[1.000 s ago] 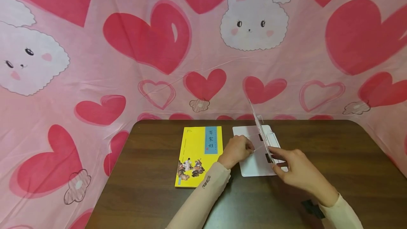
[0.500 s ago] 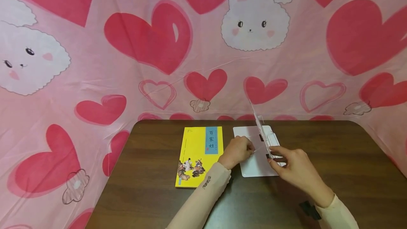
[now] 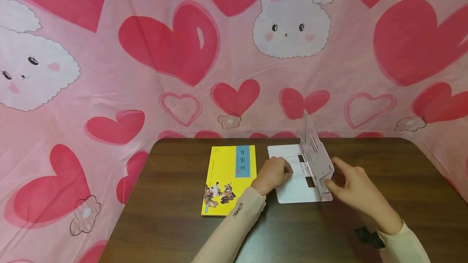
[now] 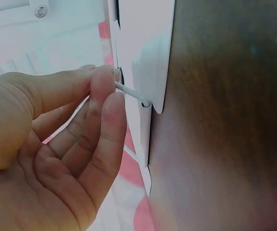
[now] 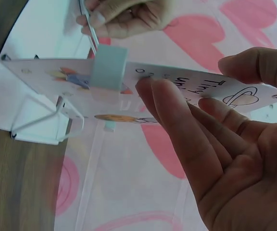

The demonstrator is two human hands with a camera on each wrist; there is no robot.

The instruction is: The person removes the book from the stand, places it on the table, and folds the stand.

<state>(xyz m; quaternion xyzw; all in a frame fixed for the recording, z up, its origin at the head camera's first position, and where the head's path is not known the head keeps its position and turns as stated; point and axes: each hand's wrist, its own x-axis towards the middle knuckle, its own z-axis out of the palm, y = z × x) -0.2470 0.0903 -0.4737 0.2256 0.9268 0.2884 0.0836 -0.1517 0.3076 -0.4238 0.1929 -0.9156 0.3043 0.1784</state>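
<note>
A white metal book stand stands on the table, its base plate flat and its slotted panel raised, leaning right. My left hand is over the plate; in the left wrist view its thumb and fingertips pinch a thin wire prop hinged to the stand. At the panel's right edge is my right hand, holding it between thumb and fingers. Drawings and lettering cover the panel's printed face in the right wrist view, where a pale green block sits across it.
A yellow book with a blue title label lies left of the stand, close to my left forearm. Brown wood tabletop surrounds both. Behind the table hangs a pink cloth printed with hearts and rabbits.
The panel has swung rightward from a left lean, baring more of the base plate. My right hand has moved right with it. My left hand stays in place.
</note>
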